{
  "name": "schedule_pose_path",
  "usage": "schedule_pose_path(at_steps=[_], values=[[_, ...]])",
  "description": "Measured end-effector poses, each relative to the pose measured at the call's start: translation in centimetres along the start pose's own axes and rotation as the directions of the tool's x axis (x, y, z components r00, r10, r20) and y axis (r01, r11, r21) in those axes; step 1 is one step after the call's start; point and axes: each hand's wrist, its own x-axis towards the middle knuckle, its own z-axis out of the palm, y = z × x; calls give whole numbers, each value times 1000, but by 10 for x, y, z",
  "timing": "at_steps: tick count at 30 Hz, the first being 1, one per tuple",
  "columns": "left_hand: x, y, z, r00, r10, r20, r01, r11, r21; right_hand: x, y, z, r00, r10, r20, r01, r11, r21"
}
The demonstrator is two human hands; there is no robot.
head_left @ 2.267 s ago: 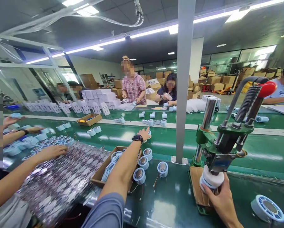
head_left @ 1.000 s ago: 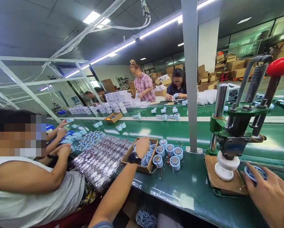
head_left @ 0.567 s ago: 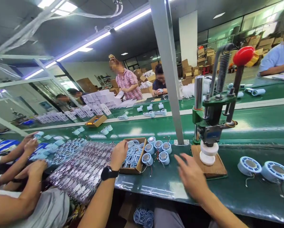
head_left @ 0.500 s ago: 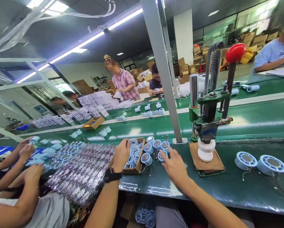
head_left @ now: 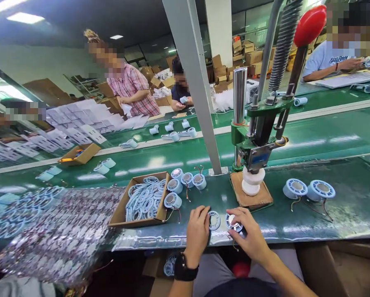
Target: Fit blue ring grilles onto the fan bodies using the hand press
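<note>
Near the front edge of the bench, my left hand [head_left: 199, 229] pinches a flat light-blue plastic ring [head_left: 215, 220] by its left side. Just to the right of it, the fingers of my right hand [head_left: 249, 233] are closed round a light-blue round housing [head_left: 233, 222] with a silvery disc in its top and thin wires hanging below. Ring and housing are apart. A cardboard box [head_left: 116, 216] full of similar rings stands left of my hands. Several more wired housings [head_left: 173, 201] stand beside that box.
A hand press [head_left: 259, 156] with a red knob and white pressing block stands behind my right hand. Two wired housings [head_left: 321, 189] sit to its right. A pile of silvery wired parts [head_left: 67, 231] lies left. Across the green belt, people work near cartons.
My left hand has left the box of rings with one ring. My right hand has taken a housing from the group, and both came to the bench's front edge. The view has turned right.
</note>
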Motion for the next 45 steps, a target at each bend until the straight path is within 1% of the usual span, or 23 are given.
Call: schedule_pose_path(at_steps=[2, 4, 6, 7, 10, 12, 13, 14, 16, 18, 20, 22, 24, 26, 29, 32, 35, 38, 40, 41, 43, 45], values=[[-1, -2, 2, 1000, -3, 1, 3, 1000, -7, 0, 1, 1, 1000, -15, -2, 15, 1000, 13], [-5, -3, -3, 999, 30, 32, -29, 999, -19, -2, 1, 4, 1000, -16, -11, 17, 1000, 26], [-10, -3, -8, 996, 61, 65, -59, 998, -30, -5, 2, 7, 999, 29, -22, -28, 999, 47], [-12, -2, -9, 996, 59, 67, -56, 998, -38, -6, 3, 9, 998, 61, -24, -60, 997, 58], [-15, 3, -9, 1000, -16, 19, 18, 998, -62, -9, 6, 12, 989, 145, -12, -144, 986, 84], [-15, 11, -9, 998, -70, -8, 69, 990, -123, -10, 7, 12, 984, 177, 5, -176, 980, 87], [-14, 17, -9, 997, -71, -5, 70, 984, -163, -10, 7, 12, 981, 193, 14, -193, 977, 89], [-14, 24, -10, 999, -50, 7, 51, 978, -204, -10, 7, 12, 978, 207, 23, -208, 974, 89], [-12, 39, -11, 998, 53, 47, -39, 965, -258, -10, 7, 11, 973, 229, 37, -231, 969, 88], [-8, 53, -11, 983, 163, 83, -138, 958, -249, -11, 6, 11, 965, 257, 51, -261, 959, 106], [-5, 63, -9, 975, 196, 106, -168, 959, -227, -11, 5, 11, 956, 287, 61, -293, 945, 143], [-2, 67, -5, 978, 168, 120, -140, 966, -216, -11, 5, 12, 949, 309, 65, -316, 933, 173], [-1, 69, -2, 986, 109, 130, -78, 972, -223, -10, 5, 12, 946, 316, 64, -323, 930, 178], [-2, 71, 1, 992, 24, 125, 7, 971, -239, -10, 4, 12, 945, 323, 61, -328, 927, 183], [-8, 76, 7, 991, -107, 75, 124, 953, -277, -9, 1, 14, 940, 341, 32, -340, 920, 195], [-15, 79, 17, 982, -187, 34, 187, 920, -344, -10, -1, 15, 947, 321, -16, -315, 936, 160], [-20, 81, 30, 978, -209, 20, 197, 885, -422, -11, -1, 16, 965, 259, -39, -255, 963, 87], [-20, 80, 37, 968, -247, 50, 240, 840, -487, -12, 0, 15, 971, 230, -58, -227, 972, 58], [-18, 81, 33, 956, -278, 90, 283, 810, -513, -12, -4, 12, 974, 214, -73, -211, 976, 50], [-19, 81, 27, 958, -268, 102, 281, 803, -525, -12, -8, 10, 975, 205, -84, -201, 978, 49], [-23, 84, 12, 976, -202, 83, 214, 802, -558, -12, -20, 4, 979, 155, -135, -147, 987, 65], [-31, 89, -4, 992, -129, 11, 111, 800, -589, -11, -36, -3, 973, 60, -224, -37, 994, 105]])
